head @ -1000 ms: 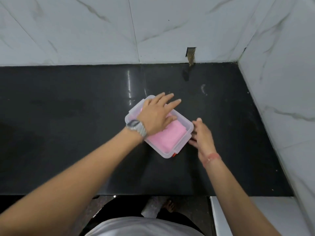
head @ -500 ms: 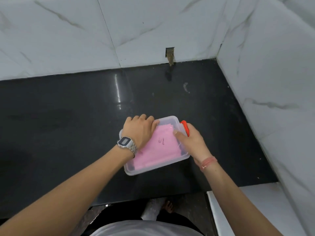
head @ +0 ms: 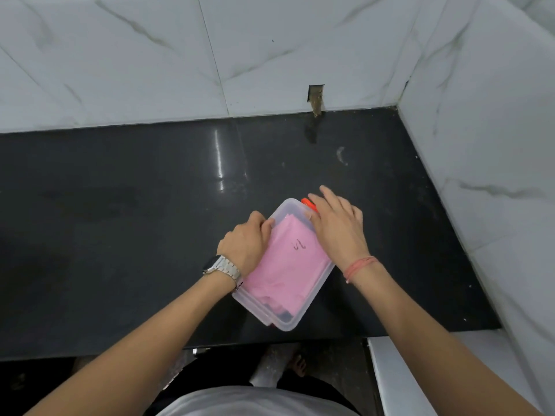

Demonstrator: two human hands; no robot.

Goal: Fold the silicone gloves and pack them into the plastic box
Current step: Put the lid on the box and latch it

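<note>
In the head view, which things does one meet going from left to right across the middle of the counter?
Wristwatch → left hand → pink folded gloves in the plastic box → right hand → red wrist thread.

The plastic box (head: 295,310) sits on the counter (head: 120,235), right of centre and toward its near edge, turned at an angle so one corner points far and the opposite one near. The folded gloves (head: 288,265) lie inside it. The left hand (head: 246,244) rests on the box's left rim, the right hand (head: 338,226) on its far right corner, over the clasp (head: 307,202). A wall (head: 180,55) stands behind the counter, and another wall (head: 495,145) to its right.
</note>
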